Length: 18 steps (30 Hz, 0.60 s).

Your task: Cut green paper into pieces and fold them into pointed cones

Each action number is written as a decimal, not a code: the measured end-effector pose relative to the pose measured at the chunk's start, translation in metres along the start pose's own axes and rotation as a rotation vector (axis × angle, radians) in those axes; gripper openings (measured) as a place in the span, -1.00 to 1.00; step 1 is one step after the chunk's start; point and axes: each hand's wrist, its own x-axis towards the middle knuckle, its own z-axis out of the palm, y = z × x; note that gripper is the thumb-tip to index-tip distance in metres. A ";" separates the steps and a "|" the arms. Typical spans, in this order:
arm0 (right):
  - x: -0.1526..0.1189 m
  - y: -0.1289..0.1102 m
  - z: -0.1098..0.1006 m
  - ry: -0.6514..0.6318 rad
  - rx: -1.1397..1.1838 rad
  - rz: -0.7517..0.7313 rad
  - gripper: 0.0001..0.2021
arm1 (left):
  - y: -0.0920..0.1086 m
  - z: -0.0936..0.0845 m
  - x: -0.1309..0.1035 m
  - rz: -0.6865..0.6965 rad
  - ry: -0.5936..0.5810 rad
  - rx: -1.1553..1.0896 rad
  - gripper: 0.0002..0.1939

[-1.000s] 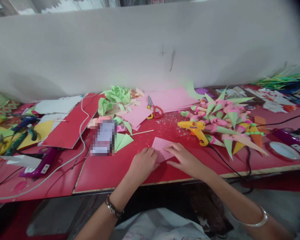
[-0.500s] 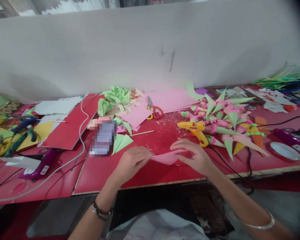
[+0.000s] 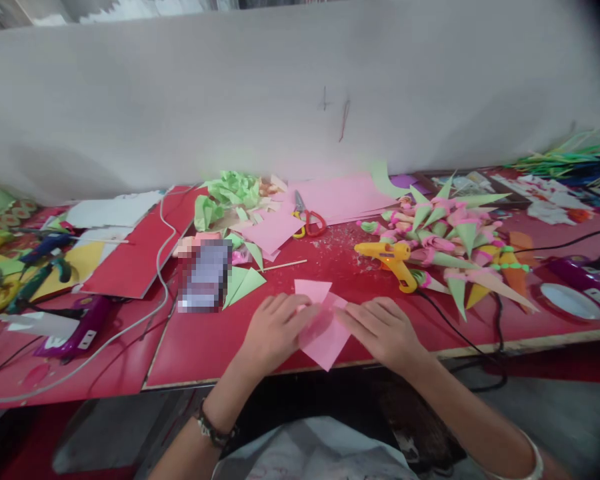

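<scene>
Between my two hands is a piece of pink paper (image 3: 327, 339), bent so that a corner stands up at the back and another points down over the table's front edge. My left hand (image 3: 279, 328) grips its left side, thumb on top. My right hand (image 3: 380, 330) has its fingers closed on the right side. Beyond my right hand lies a yellow glue gun (image 3: 387, 255). Scissors (image 3: 313, 223) with red and yellow handles lie further back, near a thin stick (image 3: 285, 265). Folded green paper (image 3: 243, 287) rests to the left of my left hand.
A pile of pink and green paper cones (image 3: 450, 233) lies at the right. Pink sheets (image 3: 340, 193) and crumpled green paper (image 3: 235, 190) are by the wall. At left are a blurred-out phone-like object (image 3: 205, 275), a red board (image 3: 137, 257) and a white cable (image 3: 167, 230).
The pink paper has turned from nearly edge-on to facing me, with a bend in it. Both hands have rolled over it and lie closer to the table's front edge.
</scene>
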 end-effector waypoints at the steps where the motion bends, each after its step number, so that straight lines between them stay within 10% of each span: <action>1: -0.001 -0.003 0.001 -0.008 -0.038 -0.035 -0.77 | 0.003 0.003 -0.001 0.028 -0.016 0.010 -0.80; 11: -0.019 -0.005 0.017 -0.440 0.365 0.084 -0.64 | -0.006 0.015 -0.022 0.136 -0.310 -0.275 -0.77; 18: -0.018 -0.003 0.025 -0.459 0.518 0.097 -0.70 | -0.005 0.006 -0.035 0.162 -0.313 -0.139 -0.81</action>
